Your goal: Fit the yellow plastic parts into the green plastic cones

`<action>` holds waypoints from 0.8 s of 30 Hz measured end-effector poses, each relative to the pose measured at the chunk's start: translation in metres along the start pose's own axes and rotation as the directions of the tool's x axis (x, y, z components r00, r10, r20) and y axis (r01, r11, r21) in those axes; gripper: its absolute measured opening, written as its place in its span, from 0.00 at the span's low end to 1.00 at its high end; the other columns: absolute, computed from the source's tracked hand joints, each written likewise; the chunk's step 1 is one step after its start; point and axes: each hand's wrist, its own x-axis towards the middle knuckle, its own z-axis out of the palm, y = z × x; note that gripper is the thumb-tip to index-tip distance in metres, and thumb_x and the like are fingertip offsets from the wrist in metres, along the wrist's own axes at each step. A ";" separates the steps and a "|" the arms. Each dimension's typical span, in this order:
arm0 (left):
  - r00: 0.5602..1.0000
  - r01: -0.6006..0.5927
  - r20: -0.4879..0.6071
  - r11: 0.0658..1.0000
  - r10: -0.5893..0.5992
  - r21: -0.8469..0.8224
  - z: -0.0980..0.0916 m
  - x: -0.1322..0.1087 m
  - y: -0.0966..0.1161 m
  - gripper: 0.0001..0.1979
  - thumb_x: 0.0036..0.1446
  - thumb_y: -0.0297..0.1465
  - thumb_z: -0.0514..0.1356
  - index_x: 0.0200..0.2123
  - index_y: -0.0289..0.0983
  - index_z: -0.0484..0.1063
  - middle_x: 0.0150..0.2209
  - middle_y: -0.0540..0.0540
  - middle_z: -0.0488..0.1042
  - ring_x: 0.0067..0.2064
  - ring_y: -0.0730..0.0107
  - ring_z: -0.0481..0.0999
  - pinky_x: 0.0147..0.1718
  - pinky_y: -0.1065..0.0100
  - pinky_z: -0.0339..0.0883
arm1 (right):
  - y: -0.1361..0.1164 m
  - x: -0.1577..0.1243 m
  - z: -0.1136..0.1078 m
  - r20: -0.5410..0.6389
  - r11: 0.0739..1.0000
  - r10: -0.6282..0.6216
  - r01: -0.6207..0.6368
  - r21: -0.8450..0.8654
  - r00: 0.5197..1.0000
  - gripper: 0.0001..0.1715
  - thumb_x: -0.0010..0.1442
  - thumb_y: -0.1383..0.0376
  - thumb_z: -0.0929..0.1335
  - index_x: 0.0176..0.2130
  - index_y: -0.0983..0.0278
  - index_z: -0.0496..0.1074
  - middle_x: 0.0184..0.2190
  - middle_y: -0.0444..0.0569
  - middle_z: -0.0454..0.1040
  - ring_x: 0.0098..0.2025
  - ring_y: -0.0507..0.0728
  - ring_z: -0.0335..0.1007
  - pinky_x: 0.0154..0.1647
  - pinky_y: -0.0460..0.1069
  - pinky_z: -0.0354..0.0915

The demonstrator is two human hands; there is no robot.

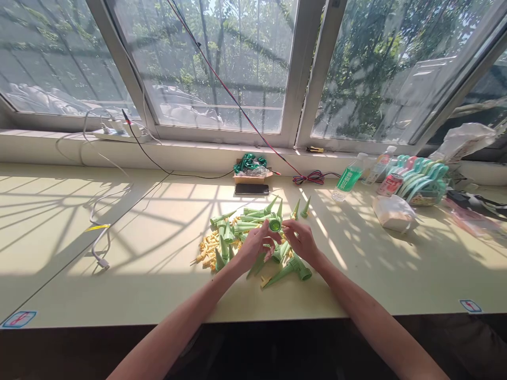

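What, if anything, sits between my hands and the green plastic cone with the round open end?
Nothing visible. Left hand and right hand both hold the green plastic cone, above the pile of green cones and small yellow pieces on the pale table.

Bare forearms stretch forward as the left hand [255,246] and right hand [303,241] meet, fingertips pinched closed.

Open table [396,279] front right, cable [99,248] lying left, green cones [237,227] crowding centre, phone [252,189] behind, bottles [348,182] far right.
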 end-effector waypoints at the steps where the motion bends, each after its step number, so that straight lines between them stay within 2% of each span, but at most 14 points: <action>1: 1.000 -0.001 0.009 1.000 0.001 -0.006 0.000 0.000 0.001 0.32 0.59 0.56 0.55 0.29 0.30 0.77 0.36 0.38 0.76 0.23 0.77 0.67 0.14 0.75 0.58 | 0.001 0.000 0.000 0.005 1.000 0.003 -0.003 0.009 1.000 0.19 0.71 0.57 0.60 0.34 0.63 0.71 0.24 0.44 0.70 0.23 0.50 0.63 0.25 0.46 0.58; 4: 0.999 -0.013 0.034 1.000 0.013 0.008 0.000 -0.001 0.002 0.29 0.59 0.54 0.56 0.34 0.31 0.76 0.36 0.39 0.76 0.24 0.77 0.68 0.14 0.76 0.58 | 0.002 -0.002 0.000 0.029 0.998 0.045 -0.046 0.034 0.999 0.19 0.71 0.56 0.59 0.34 0.63 0.69 0.21 0.42 0.66 0.22 0.50 0.60 0.24 0.46 0.57; 9: 0.999 -0.031 0.037 0.993 0.027 0.116 0.001 -0.003 0.001 0.24 0.58 0.50 0.61 0.41 0.33 0.72 0.24 0.50 0.70 0.21 0.76 0.67 0.16 0.75 0.58 | 0.005 -0.004 0.000 0.041 0.989 0.108 -0.112 0.100 0.993 0.23 0.72 0.56 0.57 0.27 0.61 0.59 0.18 0.39 0.57 0.19 0.49 0.51 0.22 0.46 0.50; 11: 0.998 -0.063 0.016 0.983 0.061 0.172 0.001 -0.004 0.001 0.24 0.57 0.48 0.63 0.45 0.34 0.70 0.22 0.52 0.68 0.19 0.78 0.65 0.17 0.75 0.59 | 0.005 -0.003 0.000 0.037 0.987 0.126 -0.129 0.096 0.991 0.23 0.72 0.56 0.57 0.26 0.61 0.56 0.18 0.38 0.54 0.19 0.48 0.49 0.22 0.46 0.48; 14: 0.992 -0.124 0.003 0.958 0.128 0.259 0.001 -0.005 -0.001 0.25 0.56 0.44 0.65 0.50 0.35 0.69 0.25 0.51 0.71 0.18 0.80 0.66 0.18 0.75 0.61 | 0.004 -0.002 0.000 0.021 0.988 0.144 -0.145 0.057 0.989 0.24 0.72 0.57 0.58 0.25 0.61 0.53 0.18 0.38 0.53 0.20 0.48 0.47 0.22 0.46 0.48; 19: 0.987 -0.157 0.024 0.930 0.158 0.332 -0.001 -0.004 -0.006 0.30 0.56 0.40 0.65 0.59 0.38 0.65 0.32 0.48 0.73 0.21 0.78 0.68 0.17 0.75 0.64 | 0.003 -0.001 0.000 0.021 0.983 0.175 -0.176 0.042 0.984 0.24 0.72 0.58 0.57 0.24 0.61 0.53 0.17 0.38 0.53 0.19 0.48 0.48 0.21 0.46 0.47; 22: 0.978 -0.193 -0.005 0.901 0.211 0.389 -0.001 -0.004 -0.009 0.28 0.58 0.39 0.64 0.60 0.39 0.66 0.42 0.43 0.73 0.25 0.79 0.69 0.18 0.76 0.66 | 0.003 0.000 0.000 0.005 0.985 0.172 -0.172 0.017 0.985 0.24 0.72 0.58 0.58 0.24 0.61 0.54 0.18 0.38 0.54 0.19 0.48 0.48 0.22 0.46 0.48; 24: 0.966 -0.225 -0.015 0.871 0.257 0.437 0.000 -0.003 -0.010 0.25 0.59 0.39 0.62 0.58 0.40 0.68 0.50 0.41 0.70 0.28 0.79 0.71 0.19 0.77 0.68 | 0.003 0.001 0.001 -0.010 0.988 0.154 -0.154 -0.018 0.988 0.24 0.71 0.59 0.58 0.24 0.61 0.53 0.18 0.38 0.53 0.20 0.48 0.48 0.22 0.46 0.47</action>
